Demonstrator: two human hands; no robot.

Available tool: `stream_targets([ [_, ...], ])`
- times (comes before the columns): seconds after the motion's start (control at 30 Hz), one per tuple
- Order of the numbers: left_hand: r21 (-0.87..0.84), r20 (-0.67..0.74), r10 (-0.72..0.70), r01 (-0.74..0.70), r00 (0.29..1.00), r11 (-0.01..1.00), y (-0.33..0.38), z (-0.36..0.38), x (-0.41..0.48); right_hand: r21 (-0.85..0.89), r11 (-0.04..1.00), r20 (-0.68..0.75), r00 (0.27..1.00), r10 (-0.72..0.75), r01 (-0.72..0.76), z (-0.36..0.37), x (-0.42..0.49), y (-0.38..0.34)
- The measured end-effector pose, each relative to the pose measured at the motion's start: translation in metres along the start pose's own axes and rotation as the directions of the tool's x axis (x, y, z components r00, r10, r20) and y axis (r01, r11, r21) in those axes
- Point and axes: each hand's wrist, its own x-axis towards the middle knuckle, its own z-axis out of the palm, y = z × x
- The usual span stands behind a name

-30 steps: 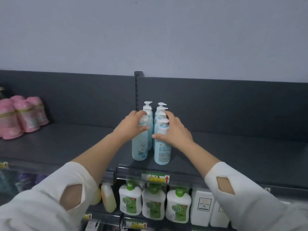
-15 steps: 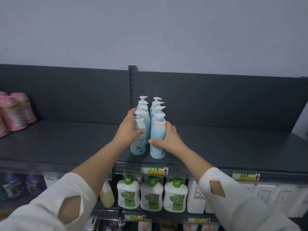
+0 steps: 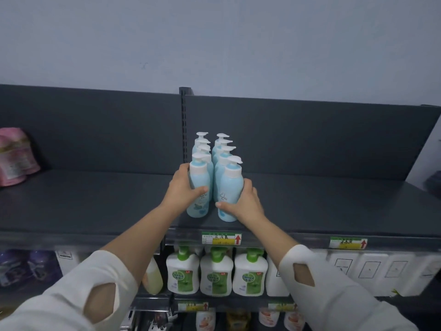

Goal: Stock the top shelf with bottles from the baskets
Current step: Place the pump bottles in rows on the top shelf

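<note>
Two rows of light-blue pump bottles stand on the dark grey top shelf point(image 3: 334, 206), running from the front edge back to the panel. My left hand point(image 3: 182, 192) wraps the front bottle of the left row point(image 3: 201, 185) from its left side. My right hand point(image 3: 245, 203) grips the front bottle of the right row point(image 3: 230, 187) low down from the right. Both front bottles stand upright on the shelf, close together. The baskets are out of view.
Pink packs point(image 3: 14, 158) sit at the shelf's far left. An upright slotted post point(image 3: 183, 120) splits the back panel behind the rows. On the shelf below stand white-and-green soap bottles point(image 3: 216, 273) and white boxes point(image 3: 370, 271). Price tags point(image 3: 222, 238) line the shelf edge.
Both hands slid down from the pump heads to the bodies of the two front bottles. The view shifted, so the pink packs moved toward the left edge.
</note>
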Motion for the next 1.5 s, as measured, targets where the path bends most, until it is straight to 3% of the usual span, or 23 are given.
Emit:
stream_targets([
  [0.07, 0.011, 0.005, -0.007, 0.007, 1.0, 1.0, -0.002, 0.002, -0.001, 0.01, 1.0, -0.066, 0.998, -0.001, 0.001, 0.004, 0.0, 0.0],
  [0.27, -0.011, 0.074, -0.023, 0.024, 0.997, 1.0, -0.007, -0.004, 0.001, 0.258, 0.966, 0.198, 0.978, -0.06, 0.007, -0.013, 0.007, 0.012],
  [0.53, -0.029, 0.152, -0.011, 0.016, 0.988, 0.999, -0.013, -0.009, 0.005, 0.32, 0.947, 0.239, 0.967, -0.084, 0.003, -0.009, 0.013, 0.016],
  [0.83, -0.032, 0.069, 0.035, -0.033, 0.997, 0.999, -0.012, -0.005, -0.007, 0.09, 0.991, 0.159, 0.981, -0.113, 0.1, -0.009, 0.0, 0.013],
  [0.97, 0.172, -0.039, 0.011, -0.005, 0.999, 0.985, -0.014, -0.015, -0.028, -0.207, 0.975, 0.049, 0.996, -0.075, 0.084, -0.016, -0.007, 0.013],
  [1.07, 0.379, -0.063, 0.011, 0.013, 0.998, 0.925, -0.012, -0.024, -0.046, -0.358, 0.921, -0.019, 0.985, -0.173, 0.155, -0.026, -0.018, 0.01],
  [1.17, 0.52, -0.063, -0.016, 0.046, 0.998, 0.853, -0.006, -0.028, -0.073, -0.407, 0.851, 0.064, 0.94, -0.336, 0.332, -0.031, -0.029, 0.01],
  [1.3, 0.597, -0.093, -0.08, 0.12, 0.992, 0.793, -0.004, -0.035, -0.123, -0.346, 0.745, 0.242, 0.822, -0.516, 0.57, -0.018, -0.045, 0.009],
  [1.5, 0.696, -0.211, -0.249, 0.324, 0.945, 0.64, -0.033, -0.079, -0.221, -0.168, 0.638, 0.462, 0.631, -0.623, 0.752, 0.05, -0.089, -0.019],
])
